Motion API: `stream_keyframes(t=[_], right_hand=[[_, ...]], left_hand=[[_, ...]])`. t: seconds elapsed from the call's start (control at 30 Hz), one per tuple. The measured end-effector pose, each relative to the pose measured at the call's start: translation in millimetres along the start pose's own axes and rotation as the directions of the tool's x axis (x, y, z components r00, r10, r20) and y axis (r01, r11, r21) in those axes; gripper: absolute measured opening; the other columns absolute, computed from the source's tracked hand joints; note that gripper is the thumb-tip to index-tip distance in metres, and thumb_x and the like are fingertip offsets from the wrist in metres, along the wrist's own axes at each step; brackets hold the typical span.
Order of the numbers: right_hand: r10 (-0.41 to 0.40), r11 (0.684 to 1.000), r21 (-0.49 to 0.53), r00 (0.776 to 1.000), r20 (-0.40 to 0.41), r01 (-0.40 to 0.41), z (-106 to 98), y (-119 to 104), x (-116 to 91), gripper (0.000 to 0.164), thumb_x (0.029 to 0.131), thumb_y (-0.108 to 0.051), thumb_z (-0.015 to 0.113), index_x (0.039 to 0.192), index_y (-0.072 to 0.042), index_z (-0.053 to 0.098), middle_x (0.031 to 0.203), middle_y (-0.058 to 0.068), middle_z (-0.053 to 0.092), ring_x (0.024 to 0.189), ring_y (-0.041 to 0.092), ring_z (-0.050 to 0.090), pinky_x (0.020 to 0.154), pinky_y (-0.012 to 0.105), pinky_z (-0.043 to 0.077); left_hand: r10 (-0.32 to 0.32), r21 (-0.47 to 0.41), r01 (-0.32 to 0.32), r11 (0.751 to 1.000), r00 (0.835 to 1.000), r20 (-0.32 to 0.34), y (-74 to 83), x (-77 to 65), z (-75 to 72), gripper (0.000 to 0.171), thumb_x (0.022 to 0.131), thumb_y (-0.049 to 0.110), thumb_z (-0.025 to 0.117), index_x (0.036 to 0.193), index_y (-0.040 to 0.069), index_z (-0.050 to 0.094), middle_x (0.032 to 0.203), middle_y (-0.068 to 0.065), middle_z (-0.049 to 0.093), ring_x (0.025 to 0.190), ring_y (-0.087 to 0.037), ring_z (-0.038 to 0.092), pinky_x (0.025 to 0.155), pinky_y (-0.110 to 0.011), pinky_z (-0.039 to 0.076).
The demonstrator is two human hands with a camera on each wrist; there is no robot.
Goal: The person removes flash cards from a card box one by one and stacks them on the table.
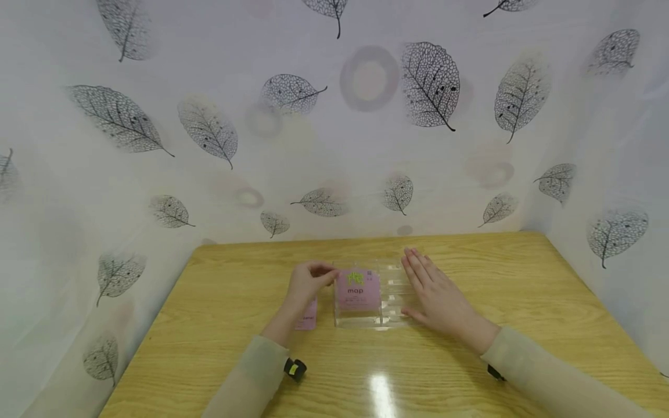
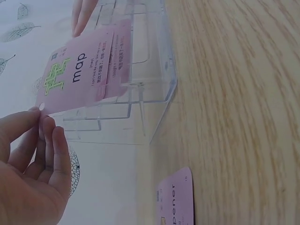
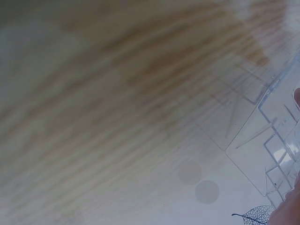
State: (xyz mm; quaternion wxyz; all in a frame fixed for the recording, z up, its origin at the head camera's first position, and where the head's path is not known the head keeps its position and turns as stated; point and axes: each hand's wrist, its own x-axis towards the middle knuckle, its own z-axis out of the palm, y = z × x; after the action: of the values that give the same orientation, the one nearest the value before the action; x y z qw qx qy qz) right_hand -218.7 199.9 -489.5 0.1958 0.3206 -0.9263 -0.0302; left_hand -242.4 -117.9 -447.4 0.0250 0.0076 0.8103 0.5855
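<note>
A person sits at a light wooden surface (image 1: 219, 325) enclosed by white sheeting printed with grey leaves (image 1: 115, 116). Both forearms, in pale sleeves, reach forward from the bottom edge.

Furthest left, a pink card (image 1: 308, 318) lies flat on the surface, partly hidden under the left wrist; the left wrist view shows it as a separate card (image 2: 177, 199) lying near the front of a clear box.

Next comes the left hand (image 1: 307, 283). Its curled fingers pinch the left edge of another pink card (image 1: 358, 288), printed with a green maze drawing and the word "map". In the left wrist view the fingertips (image 2: 44, 123) grip that card's (image 2: 77, 75) corner by a small punched hole, and more pink cards sit just behind it.

The map card stands in the left part of the clear plastic box (image 1: 392, 316), which rests on the surface at the centre and is divided by clear partitions.

On the right, the right hand (image 1: 436, 293) lies flat and relaxed, fingers straight and together, resting on the box's right part. It grasps nothing. The right wrist view is blurred, showing only wood grain and the box's clear edges (image 3: 262, 140).
</note>
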Motion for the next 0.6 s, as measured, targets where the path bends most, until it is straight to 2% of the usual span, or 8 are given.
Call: stream_keyframes(t=[0.1, 0.27, 0.47, 0.6], right_hand=[[-0.003, 1.0, 0.007, 1.0, -0.005, 0.003, -1.1, -0.2, 0.3, 0.116, 0.088, -0.063, 0.076, 0.162, 0.012, 0.025, 0.173, 0.03, 0.019, 0.16, 0.046, 0.025, 0.134, 0.034, -0.013], [-0.001, 1.0, 0.012, 1.0, -0.001, 0.001, -1.4, -0.4, -0.1, 0.116, 0.088, -0.062, 0.077, 0.162, 0.011, 0.024, 0.173, 0.03, 0.018, 0.16, 0.046, 0.025, 0.133, 0.034, -0.014], [-0.002, 1.0, 0.007, 1.0, -0.004, 0.002, -0.8, -0.2, -0.2, 0.117, 0.088, -0.063, 0.076, 0.162, 0.011, 0.023, 0.173, 0.03, 0.019, 0.16, 0.046, 0.025, 0.134, 0.034, -0.014], [-0.003, 1.0, 0.01, 1.0, -0.011, 0.003, -1.7, -0.5, -0.3, 0.117, 0.088, -0.062, 0.077, 0.162, 0.011, 0.023, 0.173, 0.03, 0.019, 0.16, 0.046, 0.025, 0.135, 0.036, -0.01]], left_hand=[[0.012, -0.01, -0.012, 1.0, 1.0, 0.007, 1.7, 0.2, -1.7, 0.015, 0.096, 0.009, 0.078, 0.108, 0.0, 0.077, 0.104, -0.016, 0.08, 0.085, -0.009, 0.071, 0.085, -0.03, 0.065], [0.005, -0.017, -0.005, 1.0, 1.0, 0.012, 2.6, 0.1, -4.2, 0.015, 0.096, 0.01, 0.077, 0.108, 0.0, 0.077, 0.104, -0.015, 0.079, 0.086, -0.01, 0.071, 0.089, -0.038, 0.065], [-0.001, -0.042, 0.001, 0.999, 1.0, 0.012, 1.1, 2.1, -6.7, 0.015, 0.096, 0.009, 0.076, 0.108, 0.0, 0.076, 0.104, -0.014, 0.079, 0.087, -0.011, 0.072, 0.087, -0.032, 0.065], [0.003, -0.07, -0.003, 0.998, 1.0, 0.008, 2.0, 2.3, -9.7, 0.017, 0.097, 0.009, 0.075, 0.11, -0.002, 0.075, 0.105, -0.016, 0.078, 0.086, -0.011, 0.071, 0.089, -0.034, 0.065]])
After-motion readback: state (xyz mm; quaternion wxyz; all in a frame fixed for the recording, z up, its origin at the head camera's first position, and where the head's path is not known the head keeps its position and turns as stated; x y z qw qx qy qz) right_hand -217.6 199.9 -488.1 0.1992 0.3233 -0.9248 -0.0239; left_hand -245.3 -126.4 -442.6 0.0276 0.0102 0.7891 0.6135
